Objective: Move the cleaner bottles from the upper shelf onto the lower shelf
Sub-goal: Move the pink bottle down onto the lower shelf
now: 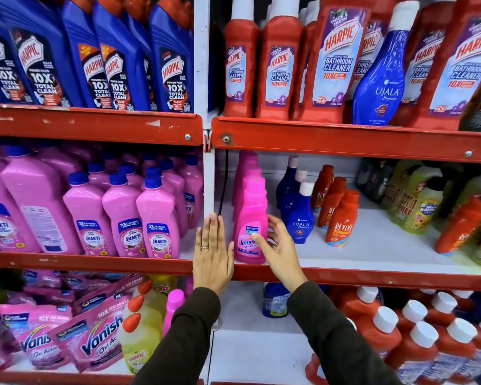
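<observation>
A pink Vanish bottle (251, 218) stands upright at the front left of the middle right-hand shelf (372, 276), with more pink bottles in a row behind it. My right hand (278, 243) curls around its right side, thumb on the label. My left hand (212, 251) is flat with fingers straight, beside the bottle's left side against the white shelf post; whether it touches the bottle I cannot tell. The shelf below (256, 354) has a bare white patch in the middle.
Red Harpic bottles (333, 59) and a blue Ujala bottle (378, 76) fill the top shelf. Blue Ujala (297, 215) and orange Revive bottles (340, 220) stand right of the pink one. Pink Shakti bottles (156, 218) sit left. Vanish pouches (95, 337) and white-capped red bottles (417, 340) lie below.
</observation>
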The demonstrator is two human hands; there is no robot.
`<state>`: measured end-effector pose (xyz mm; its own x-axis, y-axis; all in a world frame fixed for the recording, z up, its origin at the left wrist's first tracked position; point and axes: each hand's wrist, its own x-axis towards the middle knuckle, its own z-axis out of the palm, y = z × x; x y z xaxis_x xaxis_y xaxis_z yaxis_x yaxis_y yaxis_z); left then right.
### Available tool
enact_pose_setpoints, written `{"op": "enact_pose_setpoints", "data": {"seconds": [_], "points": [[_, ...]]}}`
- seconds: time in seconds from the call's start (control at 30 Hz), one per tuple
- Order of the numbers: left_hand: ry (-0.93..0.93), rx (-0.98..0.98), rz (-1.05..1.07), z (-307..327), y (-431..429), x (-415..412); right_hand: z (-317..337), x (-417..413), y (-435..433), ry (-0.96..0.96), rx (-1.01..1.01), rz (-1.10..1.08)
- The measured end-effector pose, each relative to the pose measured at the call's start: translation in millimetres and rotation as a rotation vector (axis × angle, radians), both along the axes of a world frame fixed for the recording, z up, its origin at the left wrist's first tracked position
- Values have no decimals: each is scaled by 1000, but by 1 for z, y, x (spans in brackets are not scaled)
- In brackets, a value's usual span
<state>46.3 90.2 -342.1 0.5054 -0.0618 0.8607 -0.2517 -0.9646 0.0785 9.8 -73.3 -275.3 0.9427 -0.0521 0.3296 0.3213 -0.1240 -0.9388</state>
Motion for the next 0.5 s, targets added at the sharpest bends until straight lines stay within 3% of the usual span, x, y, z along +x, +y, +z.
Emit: {"op": "enact_pose_setpoints", "data": {"seconds": [0.27, 0.4, 0.5], "points": [[24, 12, 37, 4, -2, -2, -3, -5, -1, -29, -69, -37], [58, -11, 44, 7, -4, -9, -2, -15, -6, -100, -266, -177], [57, -40, 8, 21, -15, -19, 6, -22, -17, -307, -482, -375]]}}
